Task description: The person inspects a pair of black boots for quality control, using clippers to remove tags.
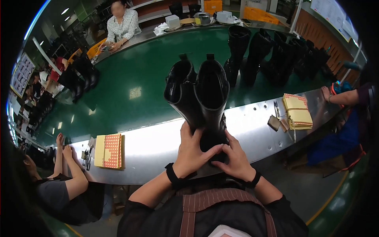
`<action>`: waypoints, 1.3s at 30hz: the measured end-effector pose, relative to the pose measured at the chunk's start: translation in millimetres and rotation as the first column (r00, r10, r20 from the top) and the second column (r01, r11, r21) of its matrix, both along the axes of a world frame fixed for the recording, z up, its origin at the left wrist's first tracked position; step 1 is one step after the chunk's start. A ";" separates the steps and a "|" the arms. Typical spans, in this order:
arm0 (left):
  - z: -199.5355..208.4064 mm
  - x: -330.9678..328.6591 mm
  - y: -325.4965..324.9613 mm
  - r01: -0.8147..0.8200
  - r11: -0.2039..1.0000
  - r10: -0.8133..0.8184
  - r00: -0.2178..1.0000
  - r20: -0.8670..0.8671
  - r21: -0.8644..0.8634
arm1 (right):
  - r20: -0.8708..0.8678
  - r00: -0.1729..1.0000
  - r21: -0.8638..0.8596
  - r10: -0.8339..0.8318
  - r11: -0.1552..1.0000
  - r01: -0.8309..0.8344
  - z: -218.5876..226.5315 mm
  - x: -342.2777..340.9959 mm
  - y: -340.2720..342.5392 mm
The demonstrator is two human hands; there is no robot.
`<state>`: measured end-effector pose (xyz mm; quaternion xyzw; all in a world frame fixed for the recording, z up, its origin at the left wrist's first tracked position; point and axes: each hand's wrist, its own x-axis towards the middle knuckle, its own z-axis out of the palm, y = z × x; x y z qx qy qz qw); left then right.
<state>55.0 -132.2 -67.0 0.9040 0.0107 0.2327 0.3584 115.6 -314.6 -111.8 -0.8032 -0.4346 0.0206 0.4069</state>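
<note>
A pair of tall black boots stands upright in front of me at the metal edge of the bench, the left boot (184, 104) and the right boot (213, 100) side by side with their open tops toward me. My left hand (190, 152) is wrapped round the lower part of the pair from the left. On the other side my right hand (236, 160) grips the same pair low down, its thumb close to the left thumb. The feet of the boots are mostly hidden by my hands and by shadow.
Under the boots runs a metal ledge (146, 148) beside a green conveyor belt (130, 106). Sticker stacks lie at left (108, 151) and right (297, 112), near small tools. More black boots (239, 51) stand at back right. Co-workers sit left, right and across.
</note>
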 end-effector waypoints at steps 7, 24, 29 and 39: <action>-5.5 18.3 6.7 -0.206 0.977 0.206 0.978 -0.005 0.051 | -0.046 0.975 0.076 0.219 0.974 -0.215 -2.3 -0.7 -2.8; 59.1 105.5 217.0 -0.535 0.845 0.514 0.820 -0.252 -0.014 | -0.016 0.955 0.169 -0.295 0.941 0.293 -41.2 24.8 -29.7; 57.3 226.9 298.9 -0.718 0.676 0.724 0.689 0.035 0.163 | 0.114 0.925 0.166 -0.361 0.925 0.341 -53.4 26.9 -27.9; -97.5 354.4 403.1 -0.649 0.607 0.794 0.483 -0.369 0.459 | 0.185 0.912 0.071 -0.365 0.931 0.358 -33.5 32.8 -10.3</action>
